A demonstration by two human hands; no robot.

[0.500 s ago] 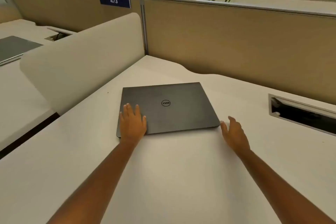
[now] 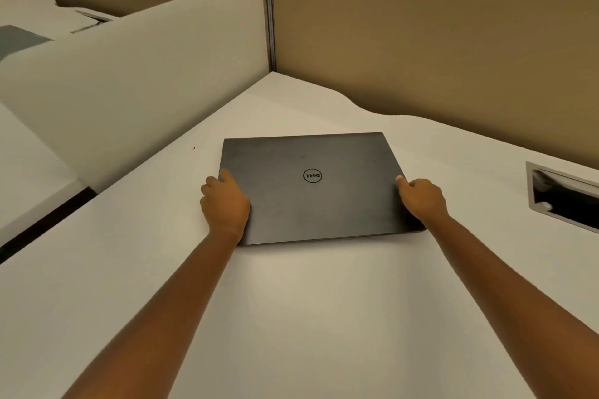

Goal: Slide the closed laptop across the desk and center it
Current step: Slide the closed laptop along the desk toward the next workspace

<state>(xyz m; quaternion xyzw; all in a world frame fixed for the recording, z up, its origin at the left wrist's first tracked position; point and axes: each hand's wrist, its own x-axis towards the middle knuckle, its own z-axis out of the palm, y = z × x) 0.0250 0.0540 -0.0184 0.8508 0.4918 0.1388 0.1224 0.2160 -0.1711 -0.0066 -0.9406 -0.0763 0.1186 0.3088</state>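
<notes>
Head view: closed laptop (image 2: pixel 311 186) lies flat on the white tabletop (image 2: pixel 291 317) toward its far corner, left hand (image 2: pixel 224 204) and right hand (image 2: pixel 421 201) each grasping a side edge; grip step done, next an even two-handed slide toward center.

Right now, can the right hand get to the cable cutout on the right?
Probably yes: bare desk lies between the right hand and the cable cutout, but that hand is gripping the laptop edge.
</notes>
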